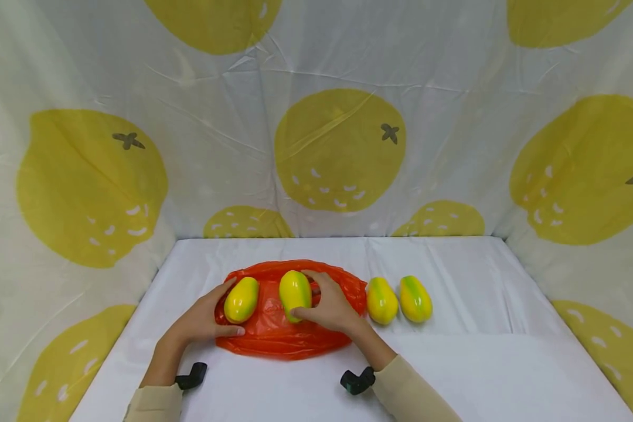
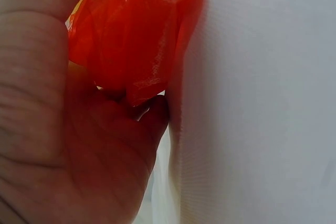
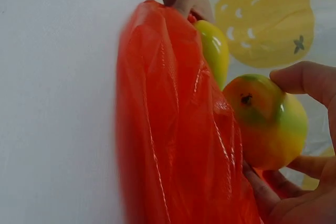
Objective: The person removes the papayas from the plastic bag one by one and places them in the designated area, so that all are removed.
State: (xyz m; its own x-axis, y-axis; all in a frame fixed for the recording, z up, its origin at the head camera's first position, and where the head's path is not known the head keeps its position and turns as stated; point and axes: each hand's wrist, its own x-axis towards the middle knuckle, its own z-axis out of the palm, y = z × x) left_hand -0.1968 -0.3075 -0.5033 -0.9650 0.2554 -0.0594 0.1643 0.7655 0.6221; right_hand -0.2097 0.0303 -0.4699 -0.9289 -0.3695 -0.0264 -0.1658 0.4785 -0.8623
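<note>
A red plastic bag [image 1: 271, 337] lies spread on the white table. On its left part rests one yellow-green papaya [image 1: 241, 300]. My left hand [image 1: 203, 319] curves round the bag's left edge beside that papaya, and the left wrist view shows red plastic [image 2: 131, 35] within its curled fingers. Over the bag's middle, my right hand [image 1: 333, 305] grips a second papaya [image 1: 295, 293] between thumb and fingers. In the right wrist view this papaya [image 3: 268, 121] turns its orange, dark-marked end to the camera, just above the bag.
Two more papayas, one [image 1: 382, 300] close to the bag's right edge and another [image 1: 415, 299] farther right, lie on the white table cover [image 1: 480, 369]. Lemon-printed cloth [image 1: 443, 164] hangs behind and at both sides.
</note>
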